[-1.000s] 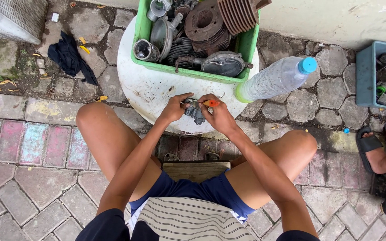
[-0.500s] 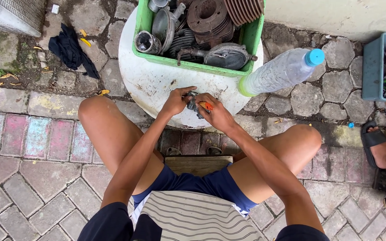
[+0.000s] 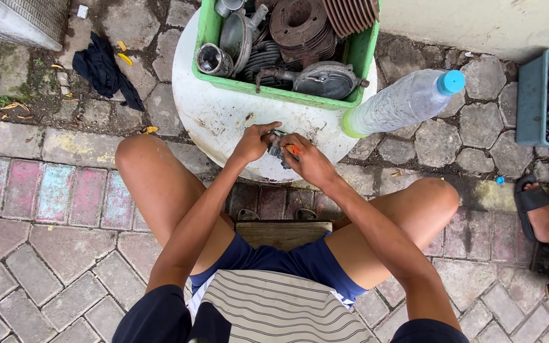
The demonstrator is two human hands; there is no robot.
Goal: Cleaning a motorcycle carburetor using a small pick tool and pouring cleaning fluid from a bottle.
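I am sitting on a low wooden stool [image 3: 283, 232] over brick and stone paving [image 3: 33, 254], knees spread, leaning toward a round white table [image 3: 223, 121] that is standing just beyond my legs. A green crate [image 3: 281, 95] is resting on the far half of that table, filled with dark, greasy engine parts: finned cylinders, a round cover, a short pipe. A clear plastic bottle [image 3: 401, 101] with a blue cap is lying tilted on the right, its base against the crate's near right corner. Farther right a blue bin [image 3: 532, 101] is sitting on the stones, and another person's sandalled foot [image 3: 541, 213] is showing at the right edge. A dark cloth [image 3: 106, 70] is lying crumpled on the stones far left. My left hand [image 3: 254, 143] is curling its fingers closed around a small grey metal part [image 3: 277, 149], holding it over the table's near edge. My right hand [image 3: 309, 162] is pressing in from the right, fingers wrapped around a small tool with an orange handle [image 3: 293, 150] that is touching the part.
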